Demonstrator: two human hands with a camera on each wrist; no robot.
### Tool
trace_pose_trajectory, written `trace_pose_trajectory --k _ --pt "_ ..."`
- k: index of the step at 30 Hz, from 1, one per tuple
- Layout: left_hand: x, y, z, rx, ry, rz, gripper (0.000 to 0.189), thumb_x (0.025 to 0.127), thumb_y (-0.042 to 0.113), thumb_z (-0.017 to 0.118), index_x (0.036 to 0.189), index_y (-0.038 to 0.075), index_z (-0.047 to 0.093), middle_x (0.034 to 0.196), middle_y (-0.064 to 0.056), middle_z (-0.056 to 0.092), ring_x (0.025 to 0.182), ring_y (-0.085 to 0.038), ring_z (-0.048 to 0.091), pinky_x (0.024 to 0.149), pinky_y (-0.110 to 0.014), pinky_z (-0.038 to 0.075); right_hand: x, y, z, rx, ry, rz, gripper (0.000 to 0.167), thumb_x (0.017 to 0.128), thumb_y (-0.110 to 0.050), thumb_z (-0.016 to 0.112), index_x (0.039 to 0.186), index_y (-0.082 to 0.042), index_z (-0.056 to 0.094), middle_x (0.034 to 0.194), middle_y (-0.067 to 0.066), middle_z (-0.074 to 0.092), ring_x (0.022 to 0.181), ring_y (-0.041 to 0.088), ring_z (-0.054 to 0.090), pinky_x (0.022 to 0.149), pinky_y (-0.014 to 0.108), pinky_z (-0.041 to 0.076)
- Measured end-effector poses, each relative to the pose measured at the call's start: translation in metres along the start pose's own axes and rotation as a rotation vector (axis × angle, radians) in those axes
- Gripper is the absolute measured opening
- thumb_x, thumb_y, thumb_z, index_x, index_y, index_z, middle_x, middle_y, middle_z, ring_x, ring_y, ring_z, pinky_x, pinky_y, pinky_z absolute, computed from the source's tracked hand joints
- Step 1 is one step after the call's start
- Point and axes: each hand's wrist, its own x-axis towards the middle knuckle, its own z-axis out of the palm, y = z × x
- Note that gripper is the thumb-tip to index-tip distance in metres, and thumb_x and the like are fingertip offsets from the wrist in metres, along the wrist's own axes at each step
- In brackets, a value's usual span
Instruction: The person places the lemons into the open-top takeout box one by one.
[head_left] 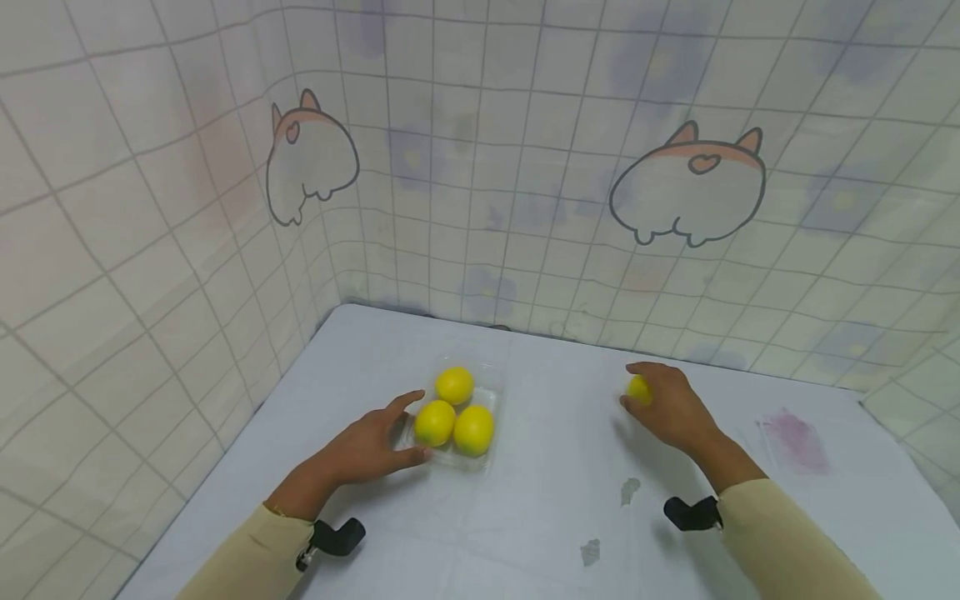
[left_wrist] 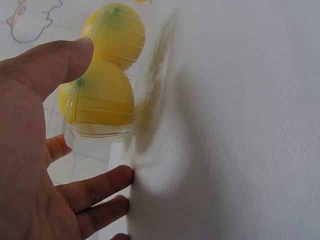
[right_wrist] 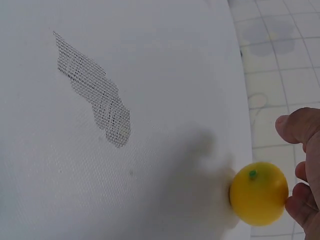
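Note:
Three yellow lemons (head_left: 474,431) sit in a clear plastic container (head_left: 489,400) left of the table's middle. My left hand (head_left: 375,444) is at the container's left side, thumb and forefinger spread about its corner. In the left wrist view, the thumb (left_wrist: 65,62) overlaps the rim and the other fingers stay spread and loosely bent. At the right, another lemon (right_wrist: 259,194) with a green stem spot rests on the white table. My right hand (head_left: 670,408) reaches around it; in the right wrist view the thumb stands apart from the lemon, other fingertips right beside it.
A white cloth covers the table (head_left: 547,467), with grey patches (head_left: 590,552) near the front. A flat pinkish patch (head_left: 795,442) lies at the right. Grid-patterned curtains (head_left: 480,208) with dog drawings stand behind and to the left.

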Motion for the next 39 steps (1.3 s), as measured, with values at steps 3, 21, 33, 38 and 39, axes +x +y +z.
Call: trace_pose_trajectory --k 3,21,33,38,39 --pt "0.000 0.001 0.000 0.002 -0.001 -0.002 0.096 0.084 0.068 0.071 0.161 0.032 0.028 0.153 -0.016 0.048 0.138 -0.042 0.046 0.106 -0.069 0.038 0.000 0.006 -0.001 -0.006 0.007 0.013 0.055 0.094 -0.019 0.072 0.142 0.002 0.055 0.143 0.026 0.053 0.125 0.046 0.049 0.105 0.063 0.041" --pt "-0.001 0.000 0.000 -0.001 -0.004 -0.009 0.095 0.084 0.069 0.071 0.161 0.033 0.028 0.153 -0.017 0.048 0.138 -0.042 0.046 0.105 -0.069 0.038 0.003 0.037 -0.006 0.028 -0.086 0.127 0.078 0.092 -0.030 0.076 0.152 0.004 0.040 0.152 0.033 0.038 0.140 0.054 0.031 0.113 0.069 0.025" --pt "-0.001 0.000 0.000 -0.004 -0.006 -0.007 0.095 0.084 0.070 0.070 0.161 0.034 0.028 0.153 -0.015 0.048 0.137 -0.041 0.046 0.105 -0.068 0.039 0.007 0.044 0.000 0.056 -0.091 0.180 0.078 0.093 -0.035 0.076 0.152 0.002 0.040 0.146 0.032 0.045 0.126 0.051 0.048 0.104 0.067 0.039" --pt "-0.001 -0.001 0.001 -0.001 -0.002 -0.014 0.095 0.084 0.071 0.070 0.161 0.034 0.028 0.152 -0.015 0.049 0.137 -0.041 0.047 0.105 -0.068 0.039 0.008 0.044 0.003 0.100 -0.077 0.190 0.076 0.092 -0.034 0.078 0.150 0.000 0.043 0.142 0.030 0.049 0.122 0.048 0.052 0.098 0.061 0.047" --pt "-0.001 -0.001 0.001 -0.001 -0.002 -0.015 0.095 0.084 0.071 0.070 0.161 0.034 0.028 0.152 -0.015 0.049 0.137 -0.041 0.047 0.105 -0.068 0.039 0.008 0.044 0.004 0.110 -0.077 0.191 0.075 0.091 -0.034 0.078 0.149 0.000 0.044 0.141 0.029 0.050 0.122 0.047 0.053 0.097 0.060 0.048"
